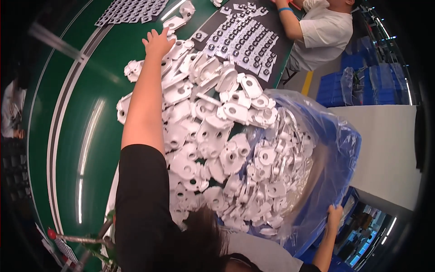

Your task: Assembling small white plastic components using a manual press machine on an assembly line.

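My left hand (pixel 157 44) reaches out over the far end of a heap of white plastic housings (pixel 181 93), fingers spread and open. The nearest piece is a white housing (pixel 175 22) just beyond its fingertips; whether they touch it I cannot tell. On the right, my right hand (pixel 335 216) is closed on the near right rim of a blue bin (pixel 355 152), where a clear plastic liner (pixel 312 106) hangs over the edge. More white housings (pixel 267 156) fill the bin, and the heap runs from its mouth onto the green table (pixel 106 84).
Small white pieces with black round centres lie in rows on a dark mat (pixel 206 52). A similar batch (pixel 131 11) sits far left. Across the table is a co-worker in a white shirt (pixel 328 29). Blue crates (pixel 362 86) stand behind; a red-tipped metal rod (pixel 68 236) is at lower left.
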Action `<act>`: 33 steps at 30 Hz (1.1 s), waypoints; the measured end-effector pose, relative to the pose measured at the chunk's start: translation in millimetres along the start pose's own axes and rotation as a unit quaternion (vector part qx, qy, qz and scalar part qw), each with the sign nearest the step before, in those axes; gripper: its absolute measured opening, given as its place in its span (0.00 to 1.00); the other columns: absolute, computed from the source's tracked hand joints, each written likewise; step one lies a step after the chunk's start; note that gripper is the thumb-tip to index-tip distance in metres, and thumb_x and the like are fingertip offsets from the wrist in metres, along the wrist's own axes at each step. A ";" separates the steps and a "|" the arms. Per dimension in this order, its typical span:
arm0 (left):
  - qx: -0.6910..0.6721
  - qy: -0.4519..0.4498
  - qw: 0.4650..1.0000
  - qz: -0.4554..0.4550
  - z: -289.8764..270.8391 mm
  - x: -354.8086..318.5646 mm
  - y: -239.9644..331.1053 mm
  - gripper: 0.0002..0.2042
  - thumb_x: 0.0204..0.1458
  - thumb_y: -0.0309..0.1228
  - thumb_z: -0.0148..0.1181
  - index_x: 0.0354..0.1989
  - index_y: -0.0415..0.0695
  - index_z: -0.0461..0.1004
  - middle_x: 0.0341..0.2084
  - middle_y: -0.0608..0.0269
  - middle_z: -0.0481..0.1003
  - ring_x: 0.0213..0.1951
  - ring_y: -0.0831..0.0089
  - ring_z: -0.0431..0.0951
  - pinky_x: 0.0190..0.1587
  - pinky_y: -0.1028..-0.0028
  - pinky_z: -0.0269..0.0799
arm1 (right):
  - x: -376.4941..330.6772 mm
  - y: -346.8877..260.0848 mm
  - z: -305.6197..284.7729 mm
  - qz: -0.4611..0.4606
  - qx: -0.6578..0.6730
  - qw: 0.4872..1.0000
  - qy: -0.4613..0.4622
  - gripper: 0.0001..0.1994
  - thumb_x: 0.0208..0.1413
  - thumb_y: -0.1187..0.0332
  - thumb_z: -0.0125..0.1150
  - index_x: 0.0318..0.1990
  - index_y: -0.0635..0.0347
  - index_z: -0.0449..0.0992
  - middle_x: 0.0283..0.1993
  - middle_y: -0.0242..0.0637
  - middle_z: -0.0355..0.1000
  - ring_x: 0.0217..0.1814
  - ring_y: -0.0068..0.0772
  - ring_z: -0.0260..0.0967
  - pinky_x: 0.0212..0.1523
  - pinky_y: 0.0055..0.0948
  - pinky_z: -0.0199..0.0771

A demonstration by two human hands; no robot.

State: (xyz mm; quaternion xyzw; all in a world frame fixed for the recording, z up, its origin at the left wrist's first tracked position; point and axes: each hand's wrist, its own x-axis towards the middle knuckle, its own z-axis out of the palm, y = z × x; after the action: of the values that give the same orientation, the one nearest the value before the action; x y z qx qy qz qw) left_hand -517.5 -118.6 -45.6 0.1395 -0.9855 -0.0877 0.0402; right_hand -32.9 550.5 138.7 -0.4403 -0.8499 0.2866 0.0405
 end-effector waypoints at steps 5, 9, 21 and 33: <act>0.014 0.005 1.000 0.024 40.8 56.5 16.7 0.30 0.49 0.58 0.49 0.62 0.71 0.55 0.65 0.49 0.45 0.66 0.48 0.43 0.62 0.43 0.41 | -6.6 6.1 5.9 0.022 0.003 0.999 0.038 0.14 0.40 0.73 0.49 0.38 0.63 0.69 0.26 0.29 0.65 0.25 0.22 0.61 0.25 0.22 0.60; -0.129 -0.129 0.982 0.041 49.6 80.1 -15.8 0.25 0.46 0.50 0.53 0.56 0.69 0.65 0.54 0.58 0.64 0.55 0.57 0.65 0.54 0.54 0.62 | 8.8 20.9 -3.7 0.069 0.022 0.997 -0.001 0.15 0.39 0.74 0.49 0.39 0.64 0.65 0.29 0.32 0.62 0.26 0.25 0.59 0.27 0.21 0.60; -0.081 -0.008 0.991 0.110 12.4 -58.7 -44.9 0.12 0.49 0.41 0.51 0.33 0.48 0.76 0.33 0.58 0.71 0.41 0.59 0.71 0.40 0.52 0.63 | -1.4 -10.7 -1.6 0.051 0.026 0.998 0.000 0.08 0.41 0.74 0.49 0.33 0.60 0.66 0.23 0.27 0.61 0.22 0.20 0.57 0.23 0.20 0.56; -0.214 -0.253 0.909 0.252 -98.7 -168.5 -13.3 0.14 0.49 0.42 0.54 0.31 0.44 0.79 0.28 0.56 0.74 0.33 0.63 0.75 0.37 0.68 0.70 | 5.3 -0.4 -3.2 0.025 0.052 0.997 -0.056 0.08 0.39 0.74 0.49 0.32 0.60 0.65 0.24 0.26 0.60 0.24 0.22 0.55 0.26 0.23 0.56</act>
State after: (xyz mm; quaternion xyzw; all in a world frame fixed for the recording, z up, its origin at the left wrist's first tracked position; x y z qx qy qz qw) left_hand -342.3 -99.6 39.7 -0.1525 -0.9224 -0.3161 -0.1611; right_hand -35.4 555.8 140.6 -0.4424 -0.8232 0.3559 0.0087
